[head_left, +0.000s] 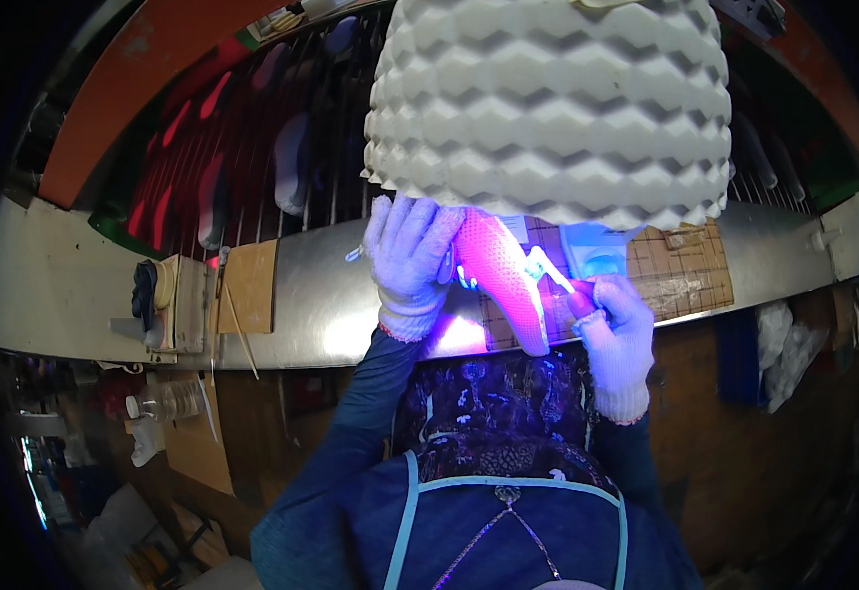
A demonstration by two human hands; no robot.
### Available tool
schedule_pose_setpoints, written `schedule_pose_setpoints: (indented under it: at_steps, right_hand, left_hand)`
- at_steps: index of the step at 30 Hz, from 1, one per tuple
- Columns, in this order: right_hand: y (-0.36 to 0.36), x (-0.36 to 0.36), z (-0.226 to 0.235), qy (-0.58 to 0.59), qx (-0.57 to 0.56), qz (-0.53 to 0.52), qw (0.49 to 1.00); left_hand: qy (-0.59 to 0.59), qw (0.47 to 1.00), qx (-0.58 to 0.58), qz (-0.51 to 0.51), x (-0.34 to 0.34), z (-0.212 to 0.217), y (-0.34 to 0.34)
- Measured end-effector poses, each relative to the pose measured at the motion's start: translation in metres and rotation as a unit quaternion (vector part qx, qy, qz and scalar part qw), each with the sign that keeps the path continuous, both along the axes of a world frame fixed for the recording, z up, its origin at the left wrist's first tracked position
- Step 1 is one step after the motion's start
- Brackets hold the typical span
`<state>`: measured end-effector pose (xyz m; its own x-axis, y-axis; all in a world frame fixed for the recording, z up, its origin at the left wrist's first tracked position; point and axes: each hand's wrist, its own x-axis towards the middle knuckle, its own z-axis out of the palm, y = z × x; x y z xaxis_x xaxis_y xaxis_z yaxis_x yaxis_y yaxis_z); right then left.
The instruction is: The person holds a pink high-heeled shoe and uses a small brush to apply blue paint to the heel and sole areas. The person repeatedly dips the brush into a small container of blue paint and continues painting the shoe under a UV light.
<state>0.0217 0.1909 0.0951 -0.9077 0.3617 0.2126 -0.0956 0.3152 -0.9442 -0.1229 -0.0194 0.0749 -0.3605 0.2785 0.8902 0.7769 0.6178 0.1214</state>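
In white knitted gloves, both my hands are at the metal ledge, under a violet-blue glow. My left hand (410, 256) is closed on the upper left side of a pink shoe sole (503, 270) with a dotted texture, which is held at a slant. My right hand (618, 334) pinches a slim brush (559, 279), its brightly lit tip at the sole's right edge. The glare hides the details of that tip. A pale blue-lit container (601, 264) stands just beyond the right hand.
A grey zigzag foam cover (547, 108) hangs over the work, close above my hands. Behind the metal ledge (326, 285) a slatted conveyor (243, 147) carries several soles. A brown board (248, 287), a stick (241, 329) and a taped cardboard sheet (685, 270) lie along the ledge.
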Motion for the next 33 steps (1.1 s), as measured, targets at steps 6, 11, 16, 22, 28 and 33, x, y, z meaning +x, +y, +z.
schedule_pose_setpoints:
  at_steps: [6,11,16,22,28,33]
  right_hand:
    - [0.006,-0.027,0.005,0.03,0.047,0.02,0.998]
    - [0.011,-0.033,0.006,0.027,0.007,0.022,0.999]
    - [0.021,-0.012,0.004,-0.016,0.043,0.046,0.998]
    - [0.021,0.024,0.006,-0.044,-0.007,0.041,0.998]
    - [0.016,0.028,0.002,-0.032,0.024,0.011,0.999]
    - [0.013,0.019,0.001,-0.056,0.009,-0.014,0.998]
  left_hand:
    - [0.003,1.0,-0.005,-0.011,-0.003,-0.006,-0.005]
    - [0.005,1.0,-0.021,-0.001,-0.005,-0.001,-0.004]
    - [0.014,0.999,-0.037,0.021,-0.013,-0.001,-0.004]
    - [-0.034,0.997,-0.053,0.035,-0.021,-0.012,-0.006]
    - [0.037,0.996,-0.053,0.056,-0.026,-0.016,-0.001]
    - [0.022,0.995,-0.063,0.073,-0.019,-0.016,0.0]
